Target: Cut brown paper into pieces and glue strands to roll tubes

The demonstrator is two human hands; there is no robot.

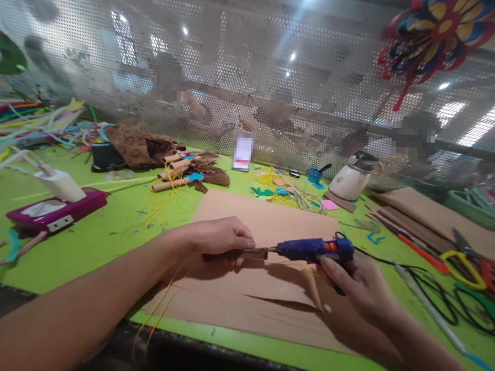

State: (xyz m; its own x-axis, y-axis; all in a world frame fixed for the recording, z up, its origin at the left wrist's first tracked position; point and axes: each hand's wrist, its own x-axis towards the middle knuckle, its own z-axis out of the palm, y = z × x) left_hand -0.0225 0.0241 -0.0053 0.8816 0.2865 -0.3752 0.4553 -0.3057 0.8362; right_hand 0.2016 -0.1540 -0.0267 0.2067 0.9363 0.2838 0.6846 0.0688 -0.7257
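My left hand (222,238) pinches a narrow strip of folded brown paper (255,254) between thumb and fingers. Yellow strings (171,292) trail from beneath that hand toward the table's front edge. Wrapped around a blue hot glue gun (304,248) is my right hand (352,279). The gun points left, and its nozzle is at the right end of the brown strip; whether it touches cannot be made out. Below both hands lie sheets of brown kraft paper (229,209), one with a raised, curled edge.
A purple power strip (59,211) with a white plug sits left. Rolled paper tubes (173,184) with yellow string lie behind my left hand. Scissors (461,268), a black cord (428,294) and a craft knife (427,305) are at right. A white kettle-like container (349,177) stands behind.
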